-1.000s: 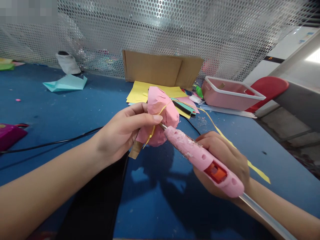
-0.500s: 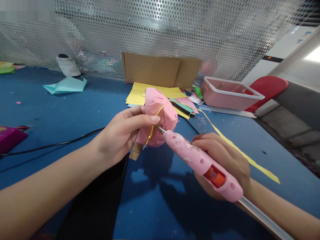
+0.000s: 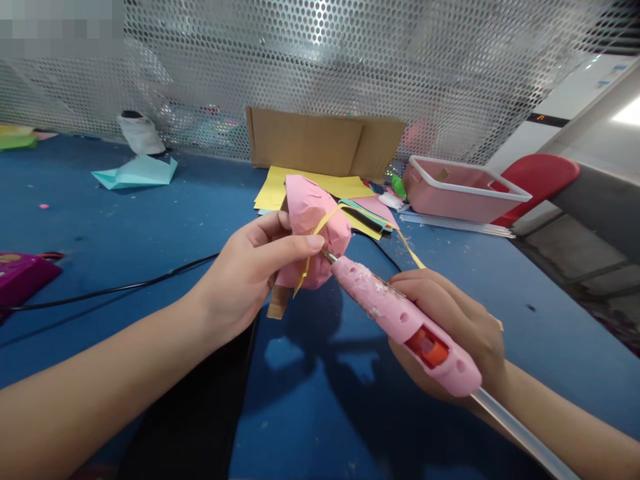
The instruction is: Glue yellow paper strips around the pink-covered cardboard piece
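Observation:
My left hand [image 3: 247, 270] is closed around a pink paper-covered ball [image 3: 315, 227] held above the blue table [image 3: 150, 213], thumb pressed on its front. A thin yellow paper strip [image 3: 320, 223] runs across the ball and trails off to the right. A brown cardboard piece [image 3: 278, 301] sticks out below the ball. My right hand [image 3: 450, 327] grips a pink glue gun [image 3: 400, 317] with an orange trigger part. Its metal nozzle touches the ball just beside my left thumb. A clear glue stick [image 3: 520, 433] pokes out of the gun's back.
Yellow and coloured paper sheets [image 3: 280, 187] lie before a cardboard piece [image 3: 320, 141] leaning on the perforated metal screen [image 3: 320, 67]. A pink plastic tray [image 3: 460, 190] sits at the right, a folded light-blue paper [image 3: 135, 171] at the left, a magenta object [image 3: 23, 275] at the far left. A black cable [image 3: 115, 288] crosses the table.
The ball has turned and shifted slightly up in my left hand. The glue gun stays at the ball, and the yellow strip's trailing end has swung closer behind my right hand.

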The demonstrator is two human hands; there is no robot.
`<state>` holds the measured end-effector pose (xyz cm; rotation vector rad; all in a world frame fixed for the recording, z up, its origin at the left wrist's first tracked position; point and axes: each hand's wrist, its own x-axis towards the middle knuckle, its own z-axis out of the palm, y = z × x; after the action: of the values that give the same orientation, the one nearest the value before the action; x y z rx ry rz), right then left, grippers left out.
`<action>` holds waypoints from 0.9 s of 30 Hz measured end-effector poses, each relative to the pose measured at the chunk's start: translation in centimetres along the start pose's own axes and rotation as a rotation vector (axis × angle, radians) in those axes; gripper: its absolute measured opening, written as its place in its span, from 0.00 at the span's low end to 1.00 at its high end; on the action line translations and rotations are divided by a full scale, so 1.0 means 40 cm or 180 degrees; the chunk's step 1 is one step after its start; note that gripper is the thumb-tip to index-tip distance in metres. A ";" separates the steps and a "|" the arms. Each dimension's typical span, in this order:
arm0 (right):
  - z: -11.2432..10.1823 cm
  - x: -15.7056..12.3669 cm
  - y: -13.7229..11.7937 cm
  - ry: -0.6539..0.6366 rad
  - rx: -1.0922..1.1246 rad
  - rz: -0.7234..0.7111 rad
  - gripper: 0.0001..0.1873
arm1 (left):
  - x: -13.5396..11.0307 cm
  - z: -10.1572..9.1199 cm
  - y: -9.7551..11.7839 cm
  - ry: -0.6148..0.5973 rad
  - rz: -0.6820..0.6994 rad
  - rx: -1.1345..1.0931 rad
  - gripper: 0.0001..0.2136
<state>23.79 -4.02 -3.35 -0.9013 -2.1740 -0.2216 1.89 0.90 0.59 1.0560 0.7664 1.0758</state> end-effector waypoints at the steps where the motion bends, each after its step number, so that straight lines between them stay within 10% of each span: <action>1: 0.001 0.001 0.001 -0.0019 0.0011 0.0009 0.09 | -0.002 0.001 -0.004 0.0050 0.0094 0.0054 0.03; 10: -0.001 0.007 -0.004 -0.0125 -0.0090 0.0077 0.06 | -0.019 -0.009 -0.032 0.0561 0.0937 0.1154 0.08; 18: -0.005 0.009 0.034 -0.0970 -0.0463 -0.0186 0.10 | -0.004 -0.014 -0.017 0.0740 0.0617 0.0670 0.08; 22: 0.009 0.006 0.048 -0.1580 -0.0127 0.0138 0.25 | -0.009 -0.017 -0.020 0.0721 0.0649 0.0913 0.10; 27: 0.007 0.013 0.041 -0.1282 0.1095 0.1051 0.21 | -0.026 -0.011 -0.037 0.0490 0.1019 0.1851 0.11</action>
<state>24.46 -2.41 -3.38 -1.1531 -2.2749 0.5212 1.63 -0.10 -0.95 1.6428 1.0974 1.2479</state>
